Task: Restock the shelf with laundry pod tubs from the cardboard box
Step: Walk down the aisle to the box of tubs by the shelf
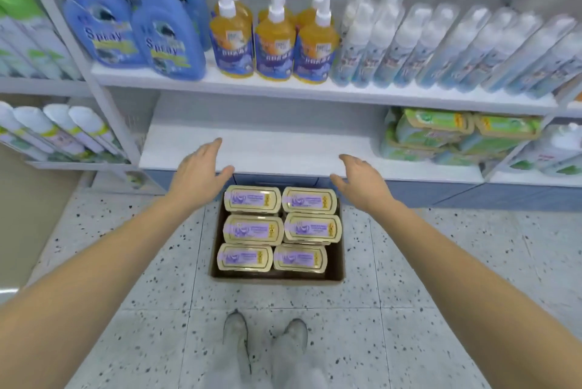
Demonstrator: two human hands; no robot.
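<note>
Head view: cardboard box sits open on the speckled tile floor, just in front of the shelf unit's blue base. Inside are 6 laundry pod tubs, 2 cols x 3 rows, cream lids up w/ purple labels, packed close together; the mid-right tub sits a bit higher and overlaps the one below it. All tubs are in the box, none on the shelf. Lower shelf is white, w/ a bare stretch straight above the box; stacked green packs lie at its right end. On the upper shelf, L to R: blue spray jugs, orange bottles w/ white nozzle caps, and a row of clear spray bottles. Left hand is reached fwd, over the box's far-left corner and the shelf edge, palm turned inward, fingers together and nearly straight, thumb splayed toward the box, holding nothing. Right hand mirrors it on the box's far-right side, palm inward, fingers loosely curved and close together, thumb spread out, also holding nothing. The hands are well apart, w/ the box's far row of tubs between them; neither touches a tub. Both forearms are bare and stretched out. Shoes stand behind the box.
</note>
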